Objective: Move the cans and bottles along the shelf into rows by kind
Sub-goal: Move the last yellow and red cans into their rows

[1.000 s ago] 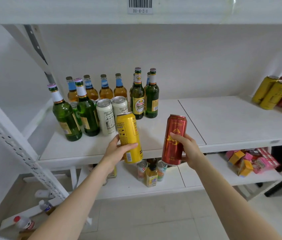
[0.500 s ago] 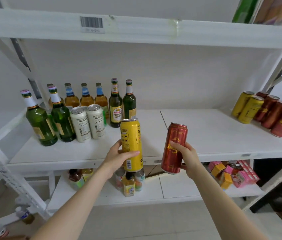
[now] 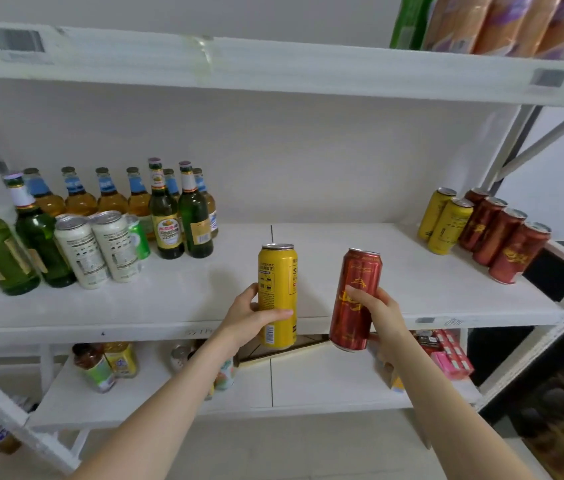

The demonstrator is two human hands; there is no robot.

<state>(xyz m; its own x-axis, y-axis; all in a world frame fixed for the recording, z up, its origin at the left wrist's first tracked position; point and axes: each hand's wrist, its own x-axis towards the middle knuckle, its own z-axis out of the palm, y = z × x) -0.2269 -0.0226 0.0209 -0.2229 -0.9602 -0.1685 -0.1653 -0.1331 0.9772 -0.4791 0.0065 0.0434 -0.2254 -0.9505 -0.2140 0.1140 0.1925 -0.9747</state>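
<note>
My left hand (image 3: 251,315) grips a tall yellow can (image 3: 277,278), held upright in front of the middle shelf (image 3: 308,282). My right hand (image 3: 375,311) grips a tall red can (image 3: 356,296), tilted slightly, just right of the yellow one. At the shelf's right end stand two yellow cans (image 3: 446,221) and a row of several red cans (image 3: 505,239). On the left are green bottles (image 3: 36,244), two white cans (image 3: 98,249), a small green can (image 3: 139,237), two dark green bottles (image 3: 180,213) and several amber bottles (image 3: 107,194) at the back.
The upper shelf (image 3: 273,64) carries a green pack and orange packages (image 3: 502,22) at top right. The lower shelf (image 3: 308,386) holds small bottles (image 3: 100,365) on the left and pink boxes (image 3: 450,355) on the right. A slanted white upright (image 3: 516,143) frames the right side.
The view has swung to the right, so the bottles now sit further left and the cans at the right end show fully. Both held cans stay in my hands, shifted rightward.
</note>
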